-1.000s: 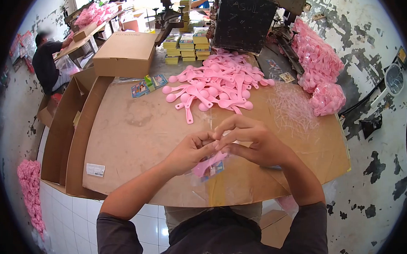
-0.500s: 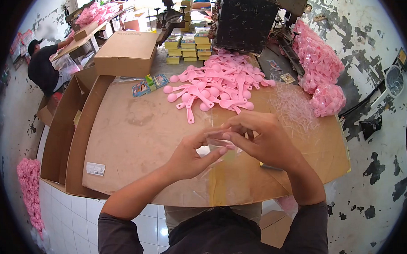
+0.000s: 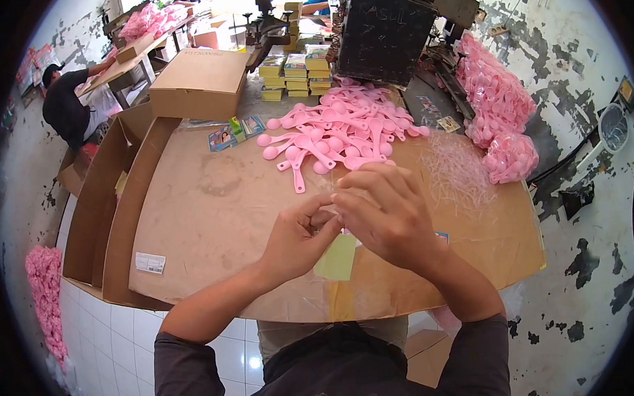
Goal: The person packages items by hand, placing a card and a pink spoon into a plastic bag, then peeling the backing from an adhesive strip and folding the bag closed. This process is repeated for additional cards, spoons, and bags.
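Observation:
My left hand (image 3: 300, 236) is closed in a pinch, thumb against fingers, over the middle front of the cardboard-covered tabletop (image 3: 211, 222). Its fingertips hold the top of a small clear plastic bag, and a pale green card (image 3: 336, 258) hangs just below. My right hand (image 3: 390, 214) meets it from the right, its thumb and index fingertips pressed together at the same top edge, the other fingers curved above. Most of the clear plastic is hidden by my fingers. Ahead of both hands lies a heap of pink measuring spoons (image 3: 340, 125).
Printed cards (image 3: 235, 134) lie left of the spoons, with card stacks (image 3: 293, 75) behind. A closed carton (image 3: 199, 82) and an open one (image 3: 96, 211) stand left. Plastic strips (image 3: 461, 168) and bagged pink spoons (image 3: 492, 92) are right. A person (image 3: 67, 105) works far left.
Both hands have drawn together at the fingertips. The pale green card, mostly covered before, now hangs in plain view below them. The right hand's fingers have risen slightly.

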The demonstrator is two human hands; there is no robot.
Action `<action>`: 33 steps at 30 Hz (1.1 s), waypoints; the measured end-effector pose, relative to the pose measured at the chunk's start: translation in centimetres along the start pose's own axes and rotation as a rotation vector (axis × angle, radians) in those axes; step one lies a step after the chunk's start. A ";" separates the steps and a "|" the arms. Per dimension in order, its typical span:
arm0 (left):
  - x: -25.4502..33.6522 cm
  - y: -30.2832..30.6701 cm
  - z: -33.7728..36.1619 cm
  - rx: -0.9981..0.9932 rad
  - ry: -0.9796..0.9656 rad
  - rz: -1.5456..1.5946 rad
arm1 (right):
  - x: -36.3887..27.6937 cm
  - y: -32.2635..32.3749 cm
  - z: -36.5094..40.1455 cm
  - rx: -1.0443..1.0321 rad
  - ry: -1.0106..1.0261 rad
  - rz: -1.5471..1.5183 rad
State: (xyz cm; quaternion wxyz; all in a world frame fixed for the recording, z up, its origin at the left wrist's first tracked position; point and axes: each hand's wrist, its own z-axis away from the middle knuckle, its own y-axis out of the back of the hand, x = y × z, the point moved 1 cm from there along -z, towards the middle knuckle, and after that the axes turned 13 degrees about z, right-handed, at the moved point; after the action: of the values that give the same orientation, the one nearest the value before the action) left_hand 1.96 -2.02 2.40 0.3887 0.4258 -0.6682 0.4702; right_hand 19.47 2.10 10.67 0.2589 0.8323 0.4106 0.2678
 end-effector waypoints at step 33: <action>-0.3 1.6 -1.7 -0.057 0.226 0.048 | 14.1 2.1 10.8 -0.266 -0.677 -0.154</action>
State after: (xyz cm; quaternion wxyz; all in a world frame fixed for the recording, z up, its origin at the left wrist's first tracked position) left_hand 0.79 -0.04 2.08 0.4623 0.3427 -0.6431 0.5052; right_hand 35.02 10.27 7.55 0.5055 0.7995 0.3245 0.0080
